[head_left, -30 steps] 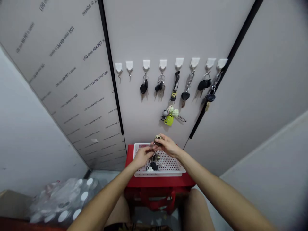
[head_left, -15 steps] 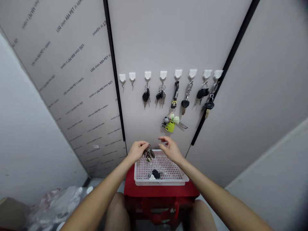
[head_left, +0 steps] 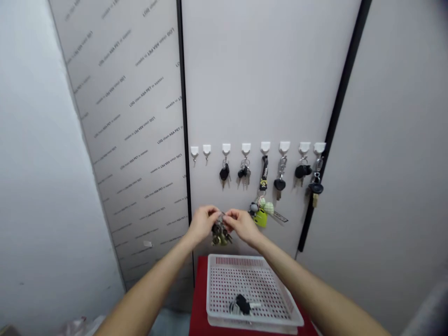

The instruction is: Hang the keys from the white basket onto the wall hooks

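My left hand [head_left: 202,223] and my right hand [head_left: 241,225] meet in front of the wall, both pinched on a bunch of keys [head_left: 220,232] that hangs between them, raised above the white perforated basket [head_left: 224,277]. A black key set [head_left: 241,304] lies in the basket. A row of white hooks [head_left: 265,146] on the wall above carries several key sets; the two leftmost hooks [head_left: 200,150] are bare. A key ring with a green charm [head_left: 261,215] hangs just right of my right hand.
The basket sits on a red stool [head_left: 199,303] against the grey panelled wall. Black vertical strips [head_left: 184,116] divide the panels. A white wall stands on the left, and a bit of plastic wrap [head_left: 75,325] shows at the bottom left.
Both hands rose from the basket to wall height with the key bunch. My right hand, apart half a second ago, has closed on the bunch again. The view tilted upward.
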The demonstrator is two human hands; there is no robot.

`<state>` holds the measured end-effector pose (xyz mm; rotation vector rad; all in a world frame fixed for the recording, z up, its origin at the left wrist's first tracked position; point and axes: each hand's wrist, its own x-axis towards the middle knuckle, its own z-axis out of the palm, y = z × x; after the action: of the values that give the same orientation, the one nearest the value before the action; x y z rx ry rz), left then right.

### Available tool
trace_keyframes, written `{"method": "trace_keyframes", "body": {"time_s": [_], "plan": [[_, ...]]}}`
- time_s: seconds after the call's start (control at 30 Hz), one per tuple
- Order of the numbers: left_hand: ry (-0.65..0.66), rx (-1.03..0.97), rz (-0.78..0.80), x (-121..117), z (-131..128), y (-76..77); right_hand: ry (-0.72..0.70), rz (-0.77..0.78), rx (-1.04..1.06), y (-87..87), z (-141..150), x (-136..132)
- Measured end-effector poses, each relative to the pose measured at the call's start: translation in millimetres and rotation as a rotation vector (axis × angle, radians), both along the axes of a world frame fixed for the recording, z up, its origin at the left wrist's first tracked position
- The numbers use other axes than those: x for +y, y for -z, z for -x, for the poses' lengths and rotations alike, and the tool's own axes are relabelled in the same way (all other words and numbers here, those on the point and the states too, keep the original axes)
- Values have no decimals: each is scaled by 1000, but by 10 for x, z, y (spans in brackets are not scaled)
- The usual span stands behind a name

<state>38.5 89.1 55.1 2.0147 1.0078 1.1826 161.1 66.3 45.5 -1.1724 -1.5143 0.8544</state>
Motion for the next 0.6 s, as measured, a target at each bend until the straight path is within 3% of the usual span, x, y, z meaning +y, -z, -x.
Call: {"method": "trace_keyframes", "body": {"time_s": [0.2, 0.33, 0.47, 0.6], "plan": [[-109, -473, 8, 440, 100, -783, 103, -117, 202, -900, 359, 353], [-291, -444, -92, 641, 65, -1133, 201, -164, 212, -1240, 469, 584], [-405, -185, -250, 683, 27, -1159, 295, -117, 138, -1302, 490, 734], [-355, -102, -274, 592, 64, -944, 323, -142, 29, -1203, 476, 751]]}}
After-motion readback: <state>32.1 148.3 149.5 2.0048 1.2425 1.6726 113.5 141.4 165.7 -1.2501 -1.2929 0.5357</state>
